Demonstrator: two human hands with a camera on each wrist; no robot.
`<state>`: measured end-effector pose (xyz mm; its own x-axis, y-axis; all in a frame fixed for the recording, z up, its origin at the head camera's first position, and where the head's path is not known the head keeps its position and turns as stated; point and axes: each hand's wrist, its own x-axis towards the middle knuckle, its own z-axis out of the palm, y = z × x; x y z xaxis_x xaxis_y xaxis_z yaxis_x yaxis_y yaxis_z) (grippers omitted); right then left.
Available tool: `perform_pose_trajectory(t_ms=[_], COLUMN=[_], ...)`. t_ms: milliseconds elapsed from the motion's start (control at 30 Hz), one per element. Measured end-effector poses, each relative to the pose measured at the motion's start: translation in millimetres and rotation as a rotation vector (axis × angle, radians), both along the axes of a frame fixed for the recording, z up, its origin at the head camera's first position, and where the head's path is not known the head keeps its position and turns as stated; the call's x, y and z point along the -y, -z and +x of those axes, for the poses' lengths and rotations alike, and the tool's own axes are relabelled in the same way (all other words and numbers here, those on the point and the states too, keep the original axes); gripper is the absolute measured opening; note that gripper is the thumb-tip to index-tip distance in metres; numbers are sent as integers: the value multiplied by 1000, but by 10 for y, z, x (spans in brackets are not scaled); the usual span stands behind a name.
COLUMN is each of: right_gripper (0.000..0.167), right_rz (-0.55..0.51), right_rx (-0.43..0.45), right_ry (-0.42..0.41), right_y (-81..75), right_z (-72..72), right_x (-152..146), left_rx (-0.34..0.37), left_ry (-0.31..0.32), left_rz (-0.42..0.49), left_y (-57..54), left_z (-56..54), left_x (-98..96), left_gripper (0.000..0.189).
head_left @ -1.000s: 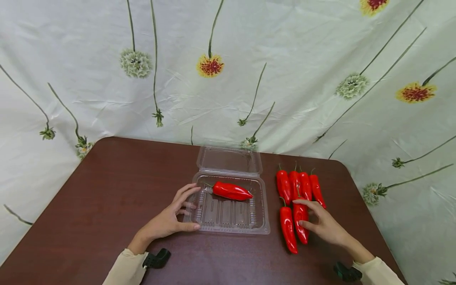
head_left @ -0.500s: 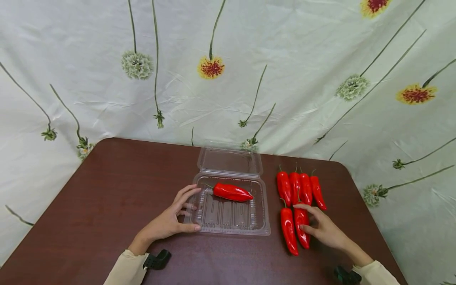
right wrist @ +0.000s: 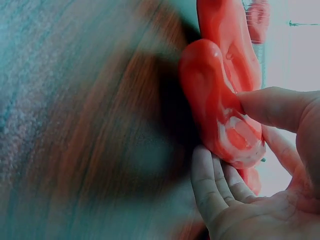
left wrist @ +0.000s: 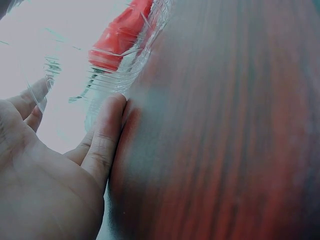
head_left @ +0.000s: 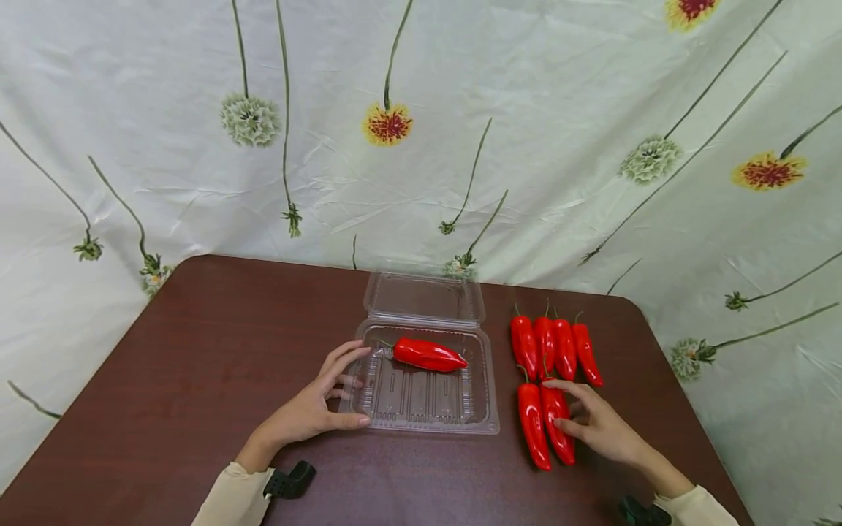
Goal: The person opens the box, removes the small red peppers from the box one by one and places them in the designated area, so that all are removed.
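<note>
My right hand (head_left: 595, 424) pinches a glossy red chili pepper (head_left: 558, 427) with the thumb on one side and fingers on the other. In the right wrist view, the thumb presses the side of this pepper (right wrist: 205, 95), with several fingertips under its end. A second front pepper (head_left: 533, 427) lies close on its left. My left hand (head_left: 314, 402) holds the left side of a clear plastic clamshell container (head_left: 488, 387), thumb at the front corner and index finger on the rim. One red pepper (head_left: 429, 354) lies crosswise inside the container, its green stem pointing left.
Several more red peppers (head_left: 544, 343) lie side by side behind the front pair. The container's lid (head_left: 424, 298) is folded back near the rear edge of the brown table (head_left: 217, 351). A flower-printed cloth (head_left: 329, 161) hangs behind.
The pepper in my right hand has shifted slightly toward me and turned a little, and the hand has moved back with it. My left hand and the container stay put.
</note>
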<state>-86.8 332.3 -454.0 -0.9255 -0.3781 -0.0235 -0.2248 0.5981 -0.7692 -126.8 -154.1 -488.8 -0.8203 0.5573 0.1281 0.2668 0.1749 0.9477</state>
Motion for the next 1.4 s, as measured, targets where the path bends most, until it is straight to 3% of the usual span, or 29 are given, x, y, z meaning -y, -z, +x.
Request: perform_pose_trajectory(t_ms=[300, 667, 900, 1133, 1400], right_gripper=[54, 58, 63, 60, 56], right_rz=[59, 33, 30, 46, 125], right_rx=[-76, 66, 100, 22, -137], right_ry=[15, 24, 17, 45, 106], right_y=[14, -46, -84, -122, -199], right_z=[26, 8, -18, -25, -79], right_x=[-19, -38, -72, -76, -39], left_rx=[10, 5, 1, 4, 0], left_ry=[0, -5, 5, 2, 2], left_rz=[7, -4, -4, 0, 6], left_y=[12, 15, 1, 2, 15], left_z=[-9, 12, 5, 9, -2], left_x=[-20, 11, 8, -5, 2], left_gripper=[96, 97, 97, 97, 97])
